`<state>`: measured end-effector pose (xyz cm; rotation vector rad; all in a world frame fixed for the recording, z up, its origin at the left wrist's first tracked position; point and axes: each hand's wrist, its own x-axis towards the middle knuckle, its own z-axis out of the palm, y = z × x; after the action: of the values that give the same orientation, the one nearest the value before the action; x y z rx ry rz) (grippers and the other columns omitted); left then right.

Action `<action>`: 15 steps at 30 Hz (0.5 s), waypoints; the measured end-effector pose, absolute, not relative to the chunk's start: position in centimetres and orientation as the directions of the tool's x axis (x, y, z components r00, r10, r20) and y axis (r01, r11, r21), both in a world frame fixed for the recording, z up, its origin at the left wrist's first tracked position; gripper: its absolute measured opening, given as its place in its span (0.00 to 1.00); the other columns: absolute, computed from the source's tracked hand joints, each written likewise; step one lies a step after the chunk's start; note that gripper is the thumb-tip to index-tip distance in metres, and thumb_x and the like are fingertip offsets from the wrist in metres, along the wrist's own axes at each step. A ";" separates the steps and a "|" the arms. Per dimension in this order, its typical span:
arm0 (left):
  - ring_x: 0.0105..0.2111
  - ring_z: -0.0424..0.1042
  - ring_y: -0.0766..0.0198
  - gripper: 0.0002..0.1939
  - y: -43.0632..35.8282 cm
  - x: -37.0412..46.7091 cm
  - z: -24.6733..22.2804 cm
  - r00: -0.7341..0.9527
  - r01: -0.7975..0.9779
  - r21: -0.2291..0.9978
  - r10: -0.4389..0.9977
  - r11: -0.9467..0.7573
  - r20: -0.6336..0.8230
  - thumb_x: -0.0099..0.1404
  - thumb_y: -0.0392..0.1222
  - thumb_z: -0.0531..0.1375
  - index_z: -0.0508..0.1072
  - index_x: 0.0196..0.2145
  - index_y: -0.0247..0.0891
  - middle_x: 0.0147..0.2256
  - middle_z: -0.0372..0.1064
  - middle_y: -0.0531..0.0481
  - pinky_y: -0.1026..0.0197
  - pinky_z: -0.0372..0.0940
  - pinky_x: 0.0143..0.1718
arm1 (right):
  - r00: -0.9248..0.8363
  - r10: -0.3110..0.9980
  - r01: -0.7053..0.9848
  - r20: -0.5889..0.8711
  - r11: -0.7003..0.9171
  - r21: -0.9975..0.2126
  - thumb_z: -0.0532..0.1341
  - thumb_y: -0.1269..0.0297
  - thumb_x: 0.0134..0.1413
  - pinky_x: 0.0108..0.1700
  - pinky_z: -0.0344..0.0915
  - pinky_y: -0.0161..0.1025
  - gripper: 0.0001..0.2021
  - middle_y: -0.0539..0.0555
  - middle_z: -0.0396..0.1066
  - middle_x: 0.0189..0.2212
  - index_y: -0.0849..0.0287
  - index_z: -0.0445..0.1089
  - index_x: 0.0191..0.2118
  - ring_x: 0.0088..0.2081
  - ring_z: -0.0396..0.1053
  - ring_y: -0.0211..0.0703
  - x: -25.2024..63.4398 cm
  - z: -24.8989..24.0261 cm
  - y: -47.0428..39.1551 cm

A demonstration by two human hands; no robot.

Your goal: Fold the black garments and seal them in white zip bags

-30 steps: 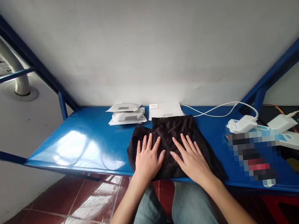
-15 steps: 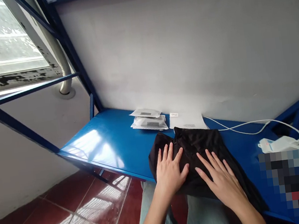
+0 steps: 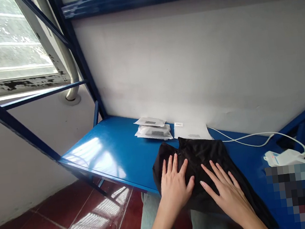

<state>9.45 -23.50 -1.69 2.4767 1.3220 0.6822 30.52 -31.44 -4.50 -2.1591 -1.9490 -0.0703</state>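
Spread hands (image 3: 174,186) on black garment (image 3: 204,148), blue table (image 3: 130,163), white packets (image 3: 152,130)

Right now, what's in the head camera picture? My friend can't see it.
A person's left hand and right hand rest spread out on black cloth on a blue table. Stacked white packets and a flat white thing lie near the wall, a white cable to the right.

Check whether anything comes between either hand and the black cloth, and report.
Nothing visible does: the left hand and right hand lie spread directly on the black cloth, though the undersides of the palms are hidden. The stacked white packages sit beyond the fingertips, out of the way.
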 end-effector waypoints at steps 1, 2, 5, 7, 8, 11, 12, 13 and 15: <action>0.73 0.47 0.46 0.32 -23.6 9.4 -1.7 0.473 0.714 0.432 0.835 -0.551 0.282 0.72 0.58 0.55 0.60 0.71 0.53 0.74 0.47 0.45 0.34 0.47 0.72 | 0.110 0.975 0.987 0.191 -0.084 -0.139 0.51 0.40 0.68 0.71 0.50 0.67 0.32 0.52 0.47 0.75 0.40 0.53 0.73 0.74 0.49 0.59 30.5 -4.5 -31.4; 0.73 0.47 0.45 0.32 -23.7 9.4 -1.8 0.471 0.715 0.436 0.837 -0.547 0.279 0.72 0.58 0.55 0.60 0.71 0.53 0.74 0.47 0.45 0.33 0.48 0.72 | 0.107 0.975 0.987 0.193 -0.080 -0.141 0.52 0.40 0.68 0.71 0.50 0.67 0.32 0.52 0.48 0.75 0.40 0.53 0.73 0.74 0.49 0.59 30.6 -4.6 -31.4; 0.73 0.47 0.45 0.33 -23.8 9.4 -1.8 0.468 0.716 0.443 0.842 -0.539 0.268 0.72 0.58 0.56 0.60 0.71 0.53 0.74 0.45 0.45 0.33 0.48 0.72 | 0.099 0.974 0.987 0.203 -0.069 -0.148 0.52 0.40 0.68 0.71 0.51 0.67 0.32 0.52 0.48 0.75 0.39 0.53 0.73 0.74 0.49 0.59 30.6 -4.6 -31.3; 0.73 0.47 0.44 0.33 -23.9 9.4 -1.8 0.471 0.716 0.444 0.842 -0.539 0.262 0.72 0.58 0.56 0.60 0.71 0.53 0.74 0.45 0.45 0.33 0.48 0.72 | 0.098 0.973 0.986 0.209 -0.067 -0.151 0.53 0.40 0.67 0.71 0.51 0.67 0.32 0.51 0.48 0.75 0.39 0.53 0.73 0.74 0.49 0.60 30.7 -4.7 -31.3; 0.73 0.47 0.44 0.33 -23.8 9.4 -1.8 0.473 0.716 0.444 0.842 -0.539 0.260 0.72 0.58 0.56 0.60 0.71 0.52 0.74 0.45 0.45 0.33 0.48 0.72 | 0.098 0.973 0.986 0.209 -0.067 -0.151 0.53 0.40 0.67 0.71 0.51 0.68 0.32 0.51 0.48 0.75 0.39 0.53 0.73 0.74 0.49 0.60 30.7 -4.7 -31.3; 0.73 0.46 0.44 0.33 -23.7 9.3 -1.7 0.478 0.715 0.440 0.839 -0.543 0.259 0.72 0.59 0.56 0.59 0.71 0.53 0.74 0.46 0.46 0.33 0.47 0.72 | 0.099 0.974 0.986 0.203 -0.069 -0.150 0.52 0.39 0.67 0.71 0.51 0.68 0.33 0.51 0.47 0.75 0.39 0.53 0.73 0.74 0.49 0.59 30.8 -4.9 -31.3; 0.73 0.46 0.45 0.33 -23.6 9.3 -1.7 0.480 0.715 0.438 0.838 -0.545 0.260 0.72 0.59 0.56 0.59 0.71 0.53 0.74 0.46 0.46 0.34 0.47 0.73 | 0.100 0.974 0.986 0.202 -0.070 -0.149 0.52 0.39 0.67 0.71 0.51 0.68 0.33 0.50 0.47 0.75 0.39 0.53 0.73 0.74 0.49 0.59 30.8 -5.0 -31.3; 0.74 0.46 0.46 0.33 -23.6 9.3 -1.7 0.481 0.714 0.436 0.836 -0.548 0.263 0.72 0.59 0.55 0.59 0.71 0.53 0.74 0.46 0.46 0.34 0.47 0.73 | 0.100 0.974 0.986 0.201 -0.071 -0.149 0.52 0.39 0.67 0.71 0.51 0.68 0.32 0.50 0.47 0.75 0.39 0.54 0.73 0.74 0.49 0.59 30.9 -5.1 -31.3; 0.74 0.46 0.46 0.33 -23.5 9.2 -1.7 0.484 0.712 0.434 0.834 -0.552 0.266 0.72 0.60 0.55 0.59 0.71 0.53 0.74 0.46 0.46 0.35 0.47 0.73 | 0.103 0.974 0.986 0.204 -0.073 -0.149 0.51 0.39 0.67 0.70 0.51 0.68 0.32 0.51 0.47 0.75 0.39 0.54 0.73 0.74 0.49 0.59 30.9 -5.1 -31.3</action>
<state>9.23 -23.50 -1.71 2.4671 1.3165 0.6602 30.93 -31.28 -5.14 -2.1330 -1.9506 -0.0730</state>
